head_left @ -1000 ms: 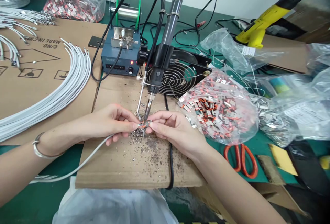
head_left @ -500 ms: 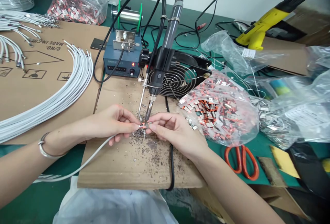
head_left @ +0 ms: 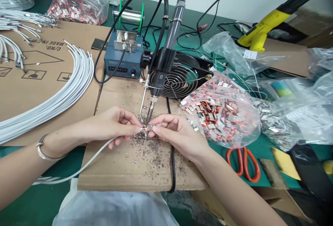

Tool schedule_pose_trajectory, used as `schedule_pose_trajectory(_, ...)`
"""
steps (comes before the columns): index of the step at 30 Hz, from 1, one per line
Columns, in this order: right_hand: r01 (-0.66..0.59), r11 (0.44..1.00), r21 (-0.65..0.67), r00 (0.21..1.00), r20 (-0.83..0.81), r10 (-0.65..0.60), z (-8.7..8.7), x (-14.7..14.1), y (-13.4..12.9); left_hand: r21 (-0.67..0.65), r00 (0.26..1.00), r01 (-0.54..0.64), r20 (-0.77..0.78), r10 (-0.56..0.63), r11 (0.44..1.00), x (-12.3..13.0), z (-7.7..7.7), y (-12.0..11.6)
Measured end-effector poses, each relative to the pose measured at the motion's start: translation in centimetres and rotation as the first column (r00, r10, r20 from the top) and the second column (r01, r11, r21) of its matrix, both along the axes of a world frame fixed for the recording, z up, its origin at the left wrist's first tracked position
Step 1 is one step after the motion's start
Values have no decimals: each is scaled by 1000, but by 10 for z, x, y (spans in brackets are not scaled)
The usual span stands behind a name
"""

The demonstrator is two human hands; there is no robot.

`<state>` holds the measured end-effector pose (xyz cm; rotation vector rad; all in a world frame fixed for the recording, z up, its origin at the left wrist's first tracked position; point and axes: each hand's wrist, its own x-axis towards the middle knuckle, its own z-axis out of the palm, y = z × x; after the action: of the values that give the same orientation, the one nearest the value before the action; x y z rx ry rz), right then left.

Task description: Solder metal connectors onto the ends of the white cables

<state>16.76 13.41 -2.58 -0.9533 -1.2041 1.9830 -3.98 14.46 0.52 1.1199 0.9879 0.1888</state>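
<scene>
My left hand pinches the end of a white cable, which trails down to the left from under my fingers. Opposite it, my right hand holds a small orange-and-metal USB connector between thumb and fingers. Cable end and connector meet between my fingertips; whether they are joined I cannot tell. Just above them is the tip of a soldering iron clamped on a stand. A thin bent solder feed tube comes down beside the tip. Solder scraps lie on the cardboard below.
Behind stand a blue solder station, a solder spool and a black fan. On the right are a bag of connectors and orange-handled scissors. A bundle of white cables lies left. A black cord crosses the cardboard.
The connector has shifted slightly right and shows more plainly between my fingertips. The red light on the solder station has gone dim. My hands have hardly moved.
</scene>
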Motion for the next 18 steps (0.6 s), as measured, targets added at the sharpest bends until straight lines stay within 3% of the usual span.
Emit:
schedule_pose_trajectory(11,42,999,-28,998,47,-40,5,-4,2,12,998,-11,-64,12,1000,3,0,-1)
schedule_pose_trajectory(18,41,998,42,995,94,-44,4,-4,1,17,996,-11,-88,13,1000,4,-1,1)
